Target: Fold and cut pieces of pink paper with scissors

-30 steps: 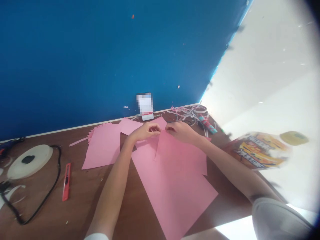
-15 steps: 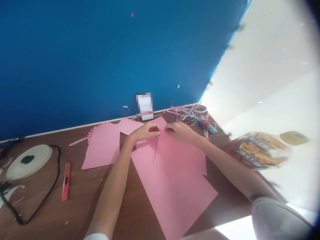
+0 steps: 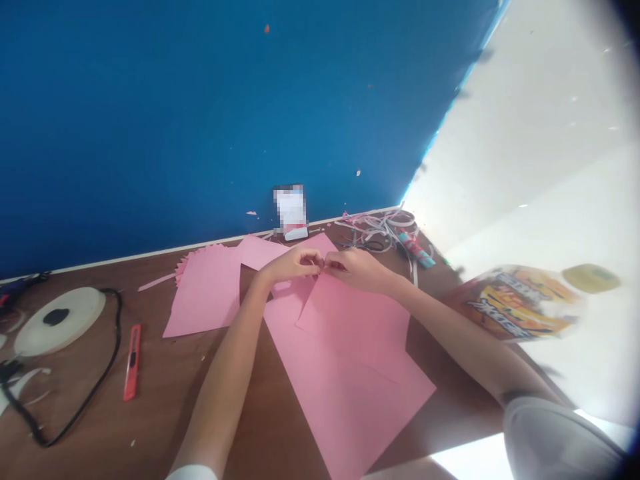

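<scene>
My right hand (image 3: 357,268) pinches the top corner of a pink paper sheet (image 3: 357,320), which lies loosely over a second pink sheet (image 3: 360,413) on the brown table. Thumb and fingers of my left hand (image 3: 296,262) are closed at that same corner, their tips meeting those of my right hand. Exactly what sits between the fingertips is small and partly hidden. To the left lies another pink paper (image 3: 205,293) with a fringed upper edge, and part of a further pink sheet (image 3: 260,252) shows behind my left wrist.
A red box cutter (image 3: 132,363), a round white disc (image 3: 60,323) and a black cable (image 3: 119,327) lie at left. A phone (image 3: 291,210) leans on the blue wall. Tangled paper strips (image 3: 383,227) and a blue-red tube (image 3: 416,249) are at back right, a labelled bottle (image 3: 525,300) at right.
My right hand has moved slightly left, bringing its fingertips against my left hand's. The upper sheet has shifted left with it, and its left edge hangs further over.
</scene>
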`<state>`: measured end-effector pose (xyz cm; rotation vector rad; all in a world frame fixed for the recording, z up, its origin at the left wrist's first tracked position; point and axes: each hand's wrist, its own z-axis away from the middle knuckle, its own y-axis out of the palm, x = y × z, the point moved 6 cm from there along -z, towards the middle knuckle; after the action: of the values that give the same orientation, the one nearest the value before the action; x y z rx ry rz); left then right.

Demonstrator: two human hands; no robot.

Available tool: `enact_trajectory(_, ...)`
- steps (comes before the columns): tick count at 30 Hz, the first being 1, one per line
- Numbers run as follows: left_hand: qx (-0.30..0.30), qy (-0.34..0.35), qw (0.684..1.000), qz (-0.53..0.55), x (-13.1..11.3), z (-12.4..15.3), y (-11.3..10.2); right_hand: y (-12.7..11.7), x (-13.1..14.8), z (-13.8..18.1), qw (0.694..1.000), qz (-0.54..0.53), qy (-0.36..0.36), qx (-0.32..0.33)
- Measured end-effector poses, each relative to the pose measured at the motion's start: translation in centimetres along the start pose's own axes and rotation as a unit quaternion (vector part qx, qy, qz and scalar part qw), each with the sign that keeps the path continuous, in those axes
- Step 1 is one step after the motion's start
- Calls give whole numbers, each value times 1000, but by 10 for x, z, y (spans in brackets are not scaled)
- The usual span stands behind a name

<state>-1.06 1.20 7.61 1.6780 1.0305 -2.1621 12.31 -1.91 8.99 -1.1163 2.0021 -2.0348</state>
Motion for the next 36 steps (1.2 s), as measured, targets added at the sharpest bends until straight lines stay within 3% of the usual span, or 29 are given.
enact_trajectory(18,27,5,1000,8,14,-5,7,0,5,1,999,36,-6,31)
enact_trajectory(36,41,12,999,33,4,-6,15,-7,14,4,998,66,-10,6)
